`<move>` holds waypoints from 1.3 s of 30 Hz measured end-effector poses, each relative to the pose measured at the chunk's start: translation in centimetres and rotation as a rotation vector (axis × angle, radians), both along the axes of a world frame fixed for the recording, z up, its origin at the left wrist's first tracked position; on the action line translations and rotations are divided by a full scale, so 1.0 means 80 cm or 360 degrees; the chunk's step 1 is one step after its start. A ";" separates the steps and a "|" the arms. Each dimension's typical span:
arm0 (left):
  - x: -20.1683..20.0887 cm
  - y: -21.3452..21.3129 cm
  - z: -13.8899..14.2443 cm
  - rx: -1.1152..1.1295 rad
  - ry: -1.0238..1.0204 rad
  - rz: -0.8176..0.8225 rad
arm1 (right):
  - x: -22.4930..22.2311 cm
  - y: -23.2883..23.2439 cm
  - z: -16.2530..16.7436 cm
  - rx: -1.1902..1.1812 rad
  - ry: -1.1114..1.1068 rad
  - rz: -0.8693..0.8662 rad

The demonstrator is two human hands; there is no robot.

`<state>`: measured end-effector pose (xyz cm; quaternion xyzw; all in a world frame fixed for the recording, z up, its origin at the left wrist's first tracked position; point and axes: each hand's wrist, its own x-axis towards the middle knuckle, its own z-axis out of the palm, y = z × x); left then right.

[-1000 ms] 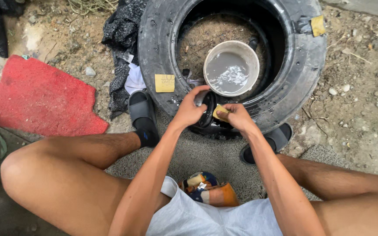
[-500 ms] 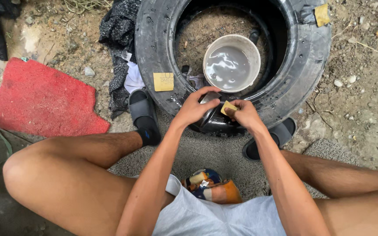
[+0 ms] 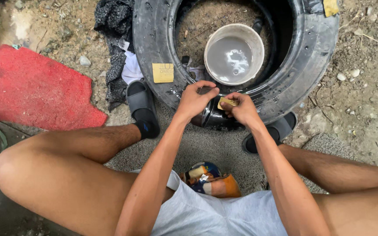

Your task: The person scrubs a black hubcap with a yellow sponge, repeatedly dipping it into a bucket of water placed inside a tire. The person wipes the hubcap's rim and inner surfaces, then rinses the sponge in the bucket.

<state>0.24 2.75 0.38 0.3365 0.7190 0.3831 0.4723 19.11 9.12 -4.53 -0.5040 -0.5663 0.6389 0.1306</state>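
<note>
My left hand (image 3: 196,98) grips a shiny black rounded part (image 3: 215,117) and holds it against the near wall of a big black tyre (image 3: 154,52) that lies flat on the ground. My right hand (image 3: 240,109) pinches a small yellowish square of sandpaper (image 3: 226,102) and presses it on the top of the black part. Both hands touch the part. Its lower side is hidden behind my wrists.
A white bucket (image 3: 259,41) of cloudy water stands inside the tyre. Two more yellow squares (image 3: 163,72) (image 3: 331,6) lie on the tyre. A red mat (image 3: 40,91) lies at left, dark cloth (image 3: 114,26) behind it. My black slippers (image 3: 141,105) rest on gravel.
My right hand has slid the yellow square slightly across the black part. The left hand keeps its grip. My head has shifted a little.
</note>
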 end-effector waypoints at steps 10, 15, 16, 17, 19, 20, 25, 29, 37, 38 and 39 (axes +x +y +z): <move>0.009 0.004 -0.001 0.0252 0.0043 0.0040 | 0.006 -0.006 -0.006 0.0117 -0.0160 -0.0066; 0.009 0.013 0.007 0.0079 0.0197 0.0237 | -0.001 -0.019 -0.012 0.0215 -0.0025 0.0032; 0.006 0.013 0.009 0.0038 0.0210 0.0195 | -0.004 -0.021 -0.011 0.0192 -0.0051 0.0042; 0.004 0.014 0.011 -0.0005 0.0222 0.0146 | -0.006 -0.023 -0.009 0.0167 -0.0078 0.0044; 0.003 0.015 0.016 -0.0113 0.0228 0.0061 | -0.012 -0.029 -0.005 0.0082 -0.0129 0.0034; 0.004 0.015 0.019 -0.0166 0.0229 0.0048 | -0.015 -0.032 -0.003 0.0036 -0.0144 0.0045; 0.010 0.019 0.039 -0.0262 0.0127 0.0005 | -0.034 -0.050 0.000 -0.0047 -0.0290 0.0116; 0.021 0.016 0.053 -0.0238 0.0245 -0.0005 | -0.037 -0.042 -0.003 0.0450 -0.0290 0.0035; 0.012 0.020 0.047 -0.0209 0.0108 0.0069 | -0.046 -0.028 -0.005 0.0799 -0.0189 -0.0096; 0.010 0.021 0.045 -0.0287 0.0056 0.0090 | -0.050 -0.034 -0.004 0.0388 -0.0190 -0.0197; 0.008 0.021 0.043 -0.0362 0.0009 0.0127 | -0.052 -0.038 -0.003 -0.0022 -0.0183 -0.0275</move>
